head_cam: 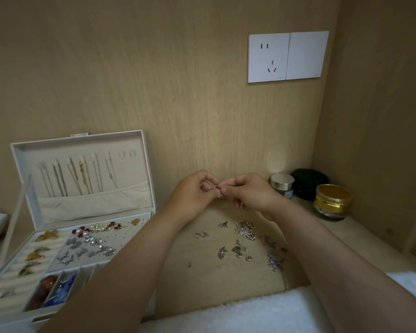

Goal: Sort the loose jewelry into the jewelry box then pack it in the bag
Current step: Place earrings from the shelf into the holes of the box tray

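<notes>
An open white jewelry box [147, 212] stands at the left, with necklaces hung in its raised lid [82, 175] and earrings, pearls and brooches in its tray. Loose silver earrings [245, 233] lie scattered on the wooden shelf to the right of the box. Above that pile, my left hand [193, 194] and my right hand [249, 192] meet fingertip to fingertip, both pinching one small silver earring [217, 188]. Most of the earring is hidden by my fingers.
At the back right corner stand a silver-lidded jar [282, 185], a dark round case [309, 183] and a gold-lidded glass jar [332, 201]. A white towel [250, 311] covers the near edge. A wall socket [287, 56] sits on the wooden back panel.
</notes>
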